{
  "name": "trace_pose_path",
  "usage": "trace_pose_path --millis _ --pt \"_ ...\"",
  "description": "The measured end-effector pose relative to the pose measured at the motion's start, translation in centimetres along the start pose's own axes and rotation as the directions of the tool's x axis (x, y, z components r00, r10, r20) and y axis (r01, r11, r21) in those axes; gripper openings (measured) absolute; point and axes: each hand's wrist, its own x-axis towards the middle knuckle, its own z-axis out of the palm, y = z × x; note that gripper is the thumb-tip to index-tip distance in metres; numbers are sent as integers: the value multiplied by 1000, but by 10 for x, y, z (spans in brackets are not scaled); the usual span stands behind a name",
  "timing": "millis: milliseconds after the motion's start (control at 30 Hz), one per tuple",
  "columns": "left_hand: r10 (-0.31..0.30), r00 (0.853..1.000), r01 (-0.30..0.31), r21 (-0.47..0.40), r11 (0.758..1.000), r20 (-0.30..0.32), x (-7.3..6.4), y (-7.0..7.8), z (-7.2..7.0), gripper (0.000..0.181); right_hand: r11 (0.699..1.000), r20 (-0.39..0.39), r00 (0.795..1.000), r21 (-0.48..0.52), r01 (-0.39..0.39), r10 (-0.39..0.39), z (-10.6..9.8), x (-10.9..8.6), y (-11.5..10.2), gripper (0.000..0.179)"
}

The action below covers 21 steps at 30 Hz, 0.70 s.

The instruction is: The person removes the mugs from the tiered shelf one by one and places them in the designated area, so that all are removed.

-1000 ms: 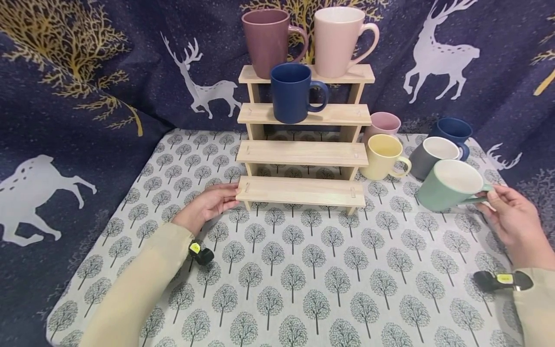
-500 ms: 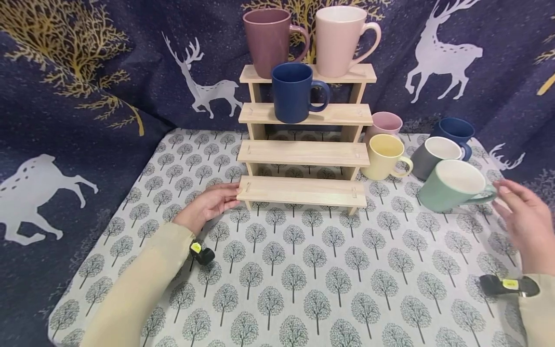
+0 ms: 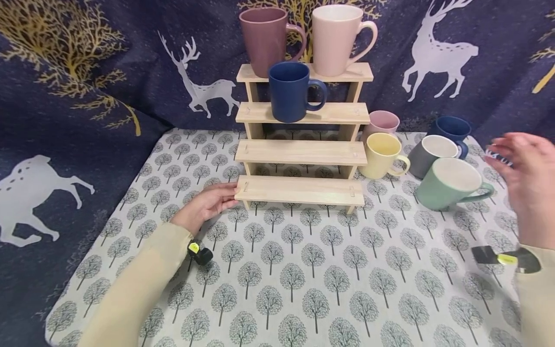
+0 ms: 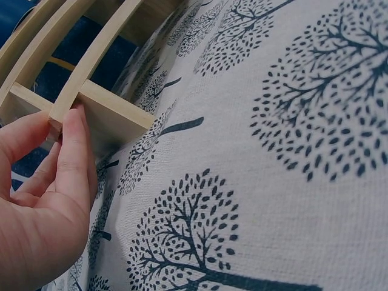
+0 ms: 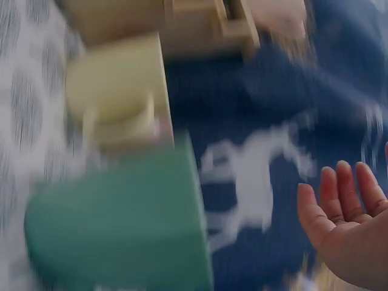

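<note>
1. Now, the green mug (image 3: 452,185) sits on the cloth (image 3: 303,289), off to the right, and the right hand (image 3: 531,176) hangs in the air just past it.
2. Here's the relation that matters: from those right fingertips the mug lies to the left and lower down, handle turned out to the person's right, toward that hand's side. The right hand is much the nearer of the two; the left is well away, across at the stand (image 3: 301,152).
3. Right fingers: loosely curved, nothing between them, apart from the handle.
4. Left hand (image 3: 210,202): fingers pinching the left end of the lowest step (image 3: 299,191).
5. The mug's tall axis runs from base at lower left to rim at upper right in the head view; whether it truly leans or the wide lens bends it, I can't tell, and the right wrist view is too blurred to settle it.
6. Over to the left wrist view: it shows the grip itself, fingertips meeting the board's end, which the head view largely hides.
7. And the right wrist view gives the palm side, fingers bare, with the yellow mug (image 5: 118,94) beyond the green one; the grey mug (image 3: 422,161), tucked behind the green, is plain only from the head.
</note>
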Motion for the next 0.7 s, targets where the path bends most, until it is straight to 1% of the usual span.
trace_pose_path --millis 100,200,267,333,433,567,700 --pt "4 1000 -4 7 1000 0 -1 1 -1 60 995 97 994 -81 -52 60 46 0 20 18" --pt "3 1000 -3 15 1000 -4 -1 0 -1 58 984 175 976 -141 -107 132 84 2 41 19" --pt "1 1000 -1 16 1000 -5 -1 0 -1 58 973 193 968 -196 -121 159 105 4 55 18" --pt "3 1000 -2 13 1000 -4 -1 -1 0 60 960 201 963 -250 -125 177 122 6 68 17" --pt "1 1000 0 12 1000 -8 0 -2 0 60 938 204 962 -330 -109 183 141 10 83 15" --pt "-5 1000 5 6 1000 -8 1 -2 -1 60 930 197 956 -339 -143 219 154 18 97 12" --pt "-7 1000 7 5 1000 -11 1 -1 -1 59 924 176 946 -322 -205 271 165 28 107 10"
